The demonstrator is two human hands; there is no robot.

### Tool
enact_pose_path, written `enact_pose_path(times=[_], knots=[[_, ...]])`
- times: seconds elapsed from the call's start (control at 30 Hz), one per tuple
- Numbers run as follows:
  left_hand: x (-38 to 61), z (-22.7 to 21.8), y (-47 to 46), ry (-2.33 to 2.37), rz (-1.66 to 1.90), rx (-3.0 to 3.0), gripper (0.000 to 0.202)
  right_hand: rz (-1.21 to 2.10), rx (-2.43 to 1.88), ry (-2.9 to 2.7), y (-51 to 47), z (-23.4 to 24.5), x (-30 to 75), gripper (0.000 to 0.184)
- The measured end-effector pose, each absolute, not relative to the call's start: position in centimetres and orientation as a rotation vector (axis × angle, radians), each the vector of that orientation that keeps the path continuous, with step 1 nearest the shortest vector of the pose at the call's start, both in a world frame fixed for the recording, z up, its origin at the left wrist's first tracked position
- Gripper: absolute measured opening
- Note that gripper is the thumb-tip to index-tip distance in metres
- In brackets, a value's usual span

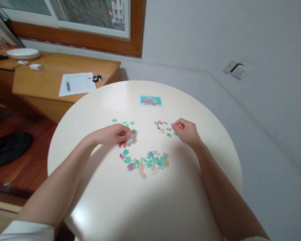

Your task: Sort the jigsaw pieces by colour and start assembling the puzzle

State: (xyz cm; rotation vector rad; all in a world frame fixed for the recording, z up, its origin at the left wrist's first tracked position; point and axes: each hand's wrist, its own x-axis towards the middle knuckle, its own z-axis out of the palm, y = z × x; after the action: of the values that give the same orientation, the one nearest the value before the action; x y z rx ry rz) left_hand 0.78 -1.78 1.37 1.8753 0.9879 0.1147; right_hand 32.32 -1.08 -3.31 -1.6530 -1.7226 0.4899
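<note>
My left hand (122, 134) is closed in a pinch at the left of the table's middle, with a small teal and white puzzle piece (129, 141) at its fingertips. Several teal pieces (114, 120) lie just beyond it. On the other side, my right hand (187, 130) has thumb and fingers pressed together; whatever they hold is hidden. Close to its fingertips lies a loose group of pink, yellow and teal pieces (162, 130). Nearer to me, between both hands, is a larger heap of puzzle pieces (149, 161), some teal or pink, others showing pale backs.
A picture card (151, 100) with cartoon figures lies at the far part of the round white table (150, 201). A wooden desk (50, 72) at the left carries paper (77, 83), keys (97, 78) and a white dish (23, 53). A wall with sockets (237, 69) stands right.
</note>
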Motion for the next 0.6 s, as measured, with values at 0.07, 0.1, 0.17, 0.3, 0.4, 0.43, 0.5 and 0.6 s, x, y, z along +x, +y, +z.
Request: enact_pose_path(times=[0.07, 0.1, 0.17, 0.3, 0.4, 0.43, 0.5, 0.6], knots=[[1.5, 1.0, -2.0, 0.971, 0.148, 1.843, 0.015, 0.582, -1.576, -1.789, -1.7, -2.9, 30.5, 0.027], [1.9, 0.8, -2.2, 0.964, 0.165, 1.824, 0.016, 0.646, -1.521, -1.866, -2.2, -2.7, 29.4, 0.027], [2.6, 0.3, -2.5, 0.962, 0.212, 1.775, 0.015, 0.757, -1.398, -2.014, -3.4, -2.2, 27.2, 0.025], [3.8, -0.2, -3.2, 0.929, 0.274, 1.702, 0.013, 1.043, -1.201, -2.091, -5.4, -1.7, 23.9, 0.019], [4.3, -0.1, -3.6, 0.911, 0.333, 1.685, 0.017, 1.233, -1.114, -1.992, -6.1, -1.5, 22.9, 0.012], [4.5, 0.0, -3.6, 0.909, 0.351, 1.680, 0.020, 1.263, -1.106, -1.956, -6.2, -1.5, 22.8, 0.011], [4.7, 0.0, -3.7, 0.913, 0.386, 1.670, 0.025, 1.274, -1.137, -1.906, -6.2, -1.5, 22.7, 0.009], [4.8, -0.1, -3.7, 0.920, 0.433, 1.659, 0.029, 1.217, -1.190, -1.905, -5.8, -1.5, 23.0, 0.010]])
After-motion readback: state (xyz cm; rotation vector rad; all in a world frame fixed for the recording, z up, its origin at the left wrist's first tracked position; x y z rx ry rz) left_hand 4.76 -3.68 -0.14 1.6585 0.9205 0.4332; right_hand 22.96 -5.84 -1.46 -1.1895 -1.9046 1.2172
